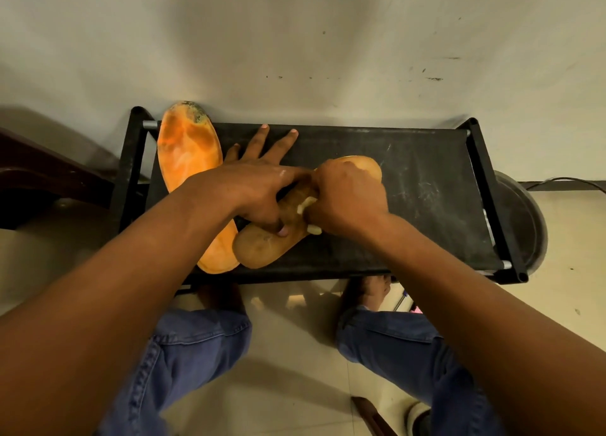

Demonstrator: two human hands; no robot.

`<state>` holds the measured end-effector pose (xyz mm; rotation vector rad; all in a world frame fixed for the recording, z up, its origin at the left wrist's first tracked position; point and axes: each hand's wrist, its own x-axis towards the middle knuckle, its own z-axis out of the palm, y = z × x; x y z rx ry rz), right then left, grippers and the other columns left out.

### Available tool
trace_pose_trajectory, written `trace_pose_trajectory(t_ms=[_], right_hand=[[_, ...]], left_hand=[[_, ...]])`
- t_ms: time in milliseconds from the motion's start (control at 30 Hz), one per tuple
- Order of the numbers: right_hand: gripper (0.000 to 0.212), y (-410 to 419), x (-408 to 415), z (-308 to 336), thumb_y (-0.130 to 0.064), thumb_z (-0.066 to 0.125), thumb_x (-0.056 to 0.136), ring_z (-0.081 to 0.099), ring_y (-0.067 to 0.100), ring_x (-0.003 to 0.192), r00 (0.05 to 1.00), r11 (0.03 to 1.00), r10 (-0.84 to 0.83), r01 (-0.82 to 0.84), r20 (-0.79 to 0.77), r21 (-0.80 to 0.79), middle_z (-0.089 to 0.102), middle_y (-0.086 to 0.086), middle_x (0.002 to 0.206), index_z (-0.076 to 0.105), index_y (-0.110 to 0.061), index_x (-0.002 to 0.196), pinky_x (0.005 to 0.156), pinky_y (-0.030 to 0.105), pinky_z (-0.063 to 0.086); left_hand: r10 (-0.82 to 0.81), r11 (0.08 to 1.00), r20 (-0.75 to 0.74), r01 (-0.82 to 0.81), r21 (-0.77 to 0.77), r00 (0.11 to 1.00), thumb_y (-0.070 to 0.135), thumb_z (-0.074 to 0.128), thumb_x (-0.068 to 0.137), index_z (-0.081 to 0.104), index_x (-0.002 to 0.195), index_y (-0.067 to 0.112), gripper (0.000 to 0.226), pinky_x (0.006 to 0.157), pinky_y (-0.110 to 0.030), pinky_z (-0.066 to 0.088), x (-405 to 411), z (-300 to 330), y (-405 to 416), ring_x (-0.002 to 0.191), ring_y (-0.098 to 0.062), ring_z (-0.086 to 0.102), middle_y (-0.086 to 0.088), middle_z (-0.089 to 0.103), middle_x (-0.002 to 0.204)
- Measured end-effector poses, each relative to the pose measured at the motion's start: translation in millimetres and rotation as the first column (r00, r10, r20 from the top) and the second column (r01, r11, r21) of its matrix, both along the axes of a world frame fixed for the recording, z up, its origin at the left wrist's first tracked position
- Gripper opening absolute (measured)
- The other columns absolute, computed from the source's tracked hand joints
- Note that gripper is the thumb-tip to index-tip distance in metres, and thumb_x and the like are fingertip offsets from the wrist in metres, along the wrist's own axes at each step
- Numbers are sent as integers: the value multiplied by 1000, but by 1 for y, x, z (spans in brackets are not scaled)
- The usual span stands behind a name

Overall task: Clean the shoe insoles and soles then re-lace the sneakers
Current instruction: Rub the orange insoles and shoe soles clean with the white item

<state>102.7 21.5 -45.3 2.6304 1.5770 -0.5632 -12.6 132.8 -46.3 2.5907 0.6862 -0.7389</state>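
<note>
Bench (426, 186): low black rack with a fabric top, set against a pale wall (295, 42), tiled floor (295, 386) beneath.
Orange insole (187, 153): lies on the bench's left part, toe end dark-stained and poking past the far rail, heel end reaching the near edge.
Tan insole (262, 245): lies slantwise mid-bench, its near end overlapping the orange insole's heel, its far end showing beyond the right hand.
Left hand (255, 186): spread flat over the tan insole, fingers straight and reaching onto the bench top, thumb pressed on the insole's near half.
Right hand (347, 199): curled tight round a small pale thing (306, 204), pressed to the middle of the tan insole; what the thing is cannot be told.
Person: bare forearms cross the view, knees in blue jeans (196, 344) below the bench, bare feet on the floor.
Basin (521, 219): dark round vessel on the floor just right of the bench.
</note>
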Motion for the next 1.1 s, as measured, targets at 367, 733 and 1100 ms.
trace_pose_trajectory(t_ms=[367,733,1100], right_hand=[[29,-3,-8,5,-37,83,77,63,19,73,981,998,33,-43,-189,-49,59,-1,78,69,-17,94,59,35,58],[30,-4,-5,16,-34,82,80,61,16,76,983,995,8,-27,-181,-101,60,-2,85,66,-16,99,61,31,55],[19,-10,3,23,-26,76,85,47,11,58,999,995,-33,31,-25,-92,50,-3,74,59,-24,92,44,24,37]], left_hand=[[1,1000,-5,-1,-20,1000,55,85,69,13,153,58,111,121,-66,-1,1,-1,0,146,-32,-38,11,-40,159],[7,1000,-2,-7,-24,1000,52,85,70,16,152,59,107,121,-66,-1,2,0,-1,147,-33,-37,10,-39,160],[2,1000,1,-2,-10,1000,53,86,69,16,151,60,108,120,-67,-1,4,-2,-4,147,-34,-36,10,-38,160]])
